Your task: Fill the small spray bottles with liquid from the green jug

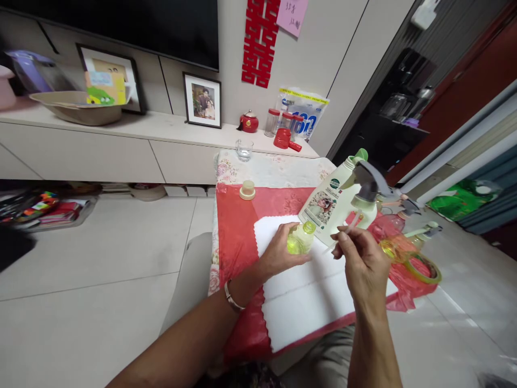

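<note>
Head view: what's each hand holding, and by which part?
Left hand: the small bottle, by its body, below the neck. Right hand: the thin tube, pinched partway along.

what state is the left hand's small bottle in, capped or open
Open: the small bottle in the left hand shows a bare neck, with no cap or sprayer on it.

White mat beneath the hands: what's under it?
Around the white mat, a red sheet shows, probably continuing beneath. Whatever lies directly under is covered and can't be seen.

Bottle (301, 240) in left hand (279, 251); jug (328, 195) behind
</note>
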A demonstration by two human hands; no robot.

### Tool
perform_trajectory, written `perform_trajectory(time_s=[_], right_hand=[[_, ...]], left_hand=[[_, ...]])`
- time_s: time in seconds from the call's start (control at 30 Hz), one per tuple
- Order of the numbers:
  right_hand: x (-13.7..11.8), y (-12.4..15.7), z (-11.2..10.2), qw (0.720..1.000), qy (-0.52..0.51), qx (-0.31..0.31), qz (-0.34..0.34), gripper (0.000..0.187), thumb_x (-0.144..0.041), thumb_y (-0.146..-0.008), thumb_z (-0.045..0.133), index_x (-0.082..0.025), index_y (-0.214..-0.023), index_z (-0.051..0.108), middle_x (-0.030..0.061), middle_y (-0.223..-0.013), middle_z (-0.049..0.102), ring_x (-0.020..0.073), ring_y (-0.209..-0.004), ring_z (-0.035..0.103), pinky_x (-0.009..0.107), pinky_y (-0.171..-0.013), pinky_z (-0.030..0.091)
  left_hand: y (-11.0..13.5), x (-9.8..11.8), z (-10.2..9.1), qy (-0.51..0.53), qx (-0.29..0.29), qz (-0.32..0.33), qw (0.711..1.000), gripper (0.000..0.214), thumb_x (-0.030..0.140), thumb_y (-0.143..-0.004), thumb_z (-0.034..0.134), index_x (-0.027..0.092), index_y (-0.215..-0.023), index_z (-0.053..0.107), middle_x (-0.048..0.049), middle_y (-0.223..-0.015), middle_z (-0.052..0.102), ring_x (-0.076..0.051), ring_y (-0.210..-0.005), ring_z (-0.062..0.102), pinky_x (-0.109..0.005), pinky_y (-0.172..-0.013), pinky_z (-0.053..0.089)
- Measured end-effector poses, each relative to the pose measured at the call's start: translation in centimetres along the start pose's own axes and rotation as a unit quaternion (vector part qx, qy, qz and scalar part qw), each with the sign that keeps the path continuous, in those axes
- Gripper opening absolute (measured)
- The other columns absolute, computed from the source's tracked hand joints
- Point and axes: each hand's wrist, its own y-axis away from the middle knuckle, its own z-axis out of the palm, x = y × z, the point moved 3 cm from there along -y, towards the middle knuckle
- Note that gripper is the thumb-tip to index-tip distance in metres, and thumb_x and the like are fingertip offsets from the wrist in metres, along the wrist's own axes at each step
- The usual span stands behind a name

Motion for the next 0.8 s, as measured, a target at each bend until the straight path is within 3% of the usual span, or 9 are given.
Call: perform_trajectory(time_s=[0.33,0.57,0.8], right_hand=[[-2.4,-4.1,2.2,0.997,-0.010,-0.017,-0.081,0.031,-0.042,-0.095,0.058,-0.011,-0.099,0.061,0.0044,-0.091,0.063,0.0083,-0.066,0.060,0.019,-0.063,0.054],[-0.6,-3.9,3.5,0.997,-0.017,-0.051,-0.063,0.035,-0.046,-0.094,0.057,-0.012,-0.100,0.061,0.0044,-0.091,0.063,0.0092,-0.067,0.060,0.021,-0.063,0.053],[1.1,-2.7,3.7,0.997,-0.006,-0.074,-0.025,0.035,-0.047,-0.094,0.058,-0.013,-0.097,0.066,0.0056,-0.099,0.065,0.0122,-0.083,0.061,0.022,-0.073,0.052]], left_hand=[[-0.1,-0.5,0.0,-0.002,0.004,0.004,1.000,0.084,0.029,-0.062,0.089,0.022,-0.134,0.046,-0.0137,-0.136,0.053,-0.034,-0.130,0.051,-0.054,-0.112,0.041],[0.0,-0.3,0.0,-0.022,0.013,0.014,1.000,0.079,0.024,-0.064,0.087,0.023,-0.133,0.048,-0.0124,-0.133,0.054,-0.032,-0.127,0.053,-0.052,-0.110,0.042],[0.0,-0.3,0.1,-0.015,0.009,0.017,1.000,0.077,0.022,-0.066,0.085,0.023,-0.134,0.047,-0.0117,-0.133,0.054,-0.030,-0.128,0.052,-0.051,-0.111,0.041]])
